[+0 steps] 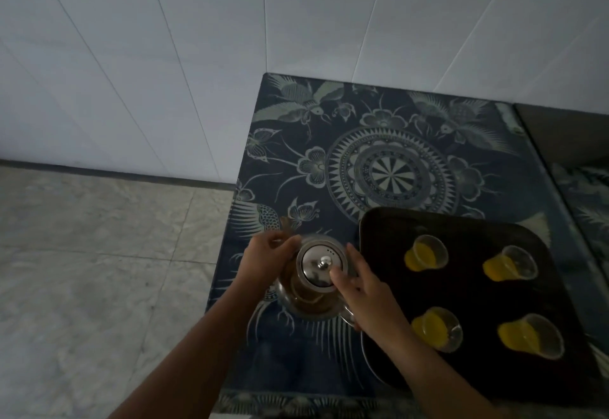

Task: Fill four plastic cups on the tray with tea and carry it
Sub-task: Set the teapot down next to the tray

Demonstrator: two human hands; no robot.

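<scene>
Four cups (435, 249) are holding yellow tea (416, 258); left hand (267, 255) is gripping the teapot (306, 301), right hand's (364, 292) straight fingers are pressing its lid (314, 262).

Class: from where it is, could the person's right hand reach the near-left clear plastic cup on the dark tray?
Probably yes. The right hand rests on the glass teapot's metal lid beside the dark tray; nothing stands between it and that clear plastic cup.

No readable text, label, brand or number anywhere. Cloth (296, 115) shows only bird and flower pattern; teapot (316, 267), cups (425, 254), tray (478, 293) unmarked.
</scene>
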